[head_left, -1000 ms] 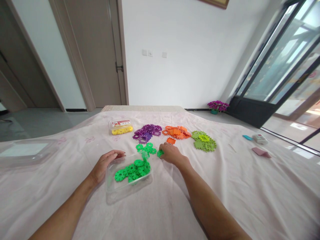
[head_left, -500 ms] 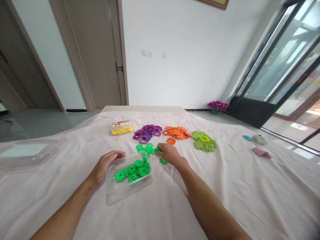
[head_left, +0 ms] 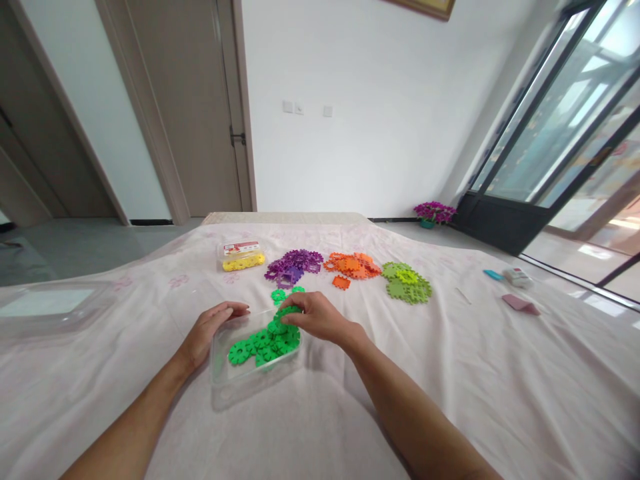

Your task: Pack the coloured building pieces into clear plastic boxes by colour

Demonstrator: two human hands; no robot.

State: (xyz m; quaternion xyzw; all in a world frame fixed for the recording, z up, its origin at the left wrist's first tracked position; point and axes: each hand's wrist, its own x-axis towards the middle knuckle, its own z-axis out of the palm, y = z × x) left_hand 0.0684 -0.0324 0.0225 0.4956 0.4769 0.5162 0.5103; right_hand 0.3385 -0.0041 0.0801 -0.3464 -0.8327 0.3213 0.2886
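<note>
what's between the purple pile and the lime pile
In the head view, the orange pile, with one orange square on its near side, lies between them.

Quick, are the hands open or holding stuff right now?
Left hand: at the edge of the clear plastic box; whether it grips can't be told.
Right hand: closed on at least one green notched disc.

Room in home, by look of it; which room, cannot tell. Brown door (head_left: 185, 100) with dark lever handle (head_left: 237, 138); second brown door (head_left: 35, 133) at far left. White wall (head_left: 350, 163) with small switch or socket plates (head_left: 288, 107), part of picture frame (head_left: 425, 8) high up. Glossy grey floor (head_left: 155, 247). Potted purple flowers (head_left: 435, 212) near dark-framed glass door (head_left: 540, 143) at right. Pale pink floral cloth (head_left: 345, 407), creased, spread wide across foreground.
</note>
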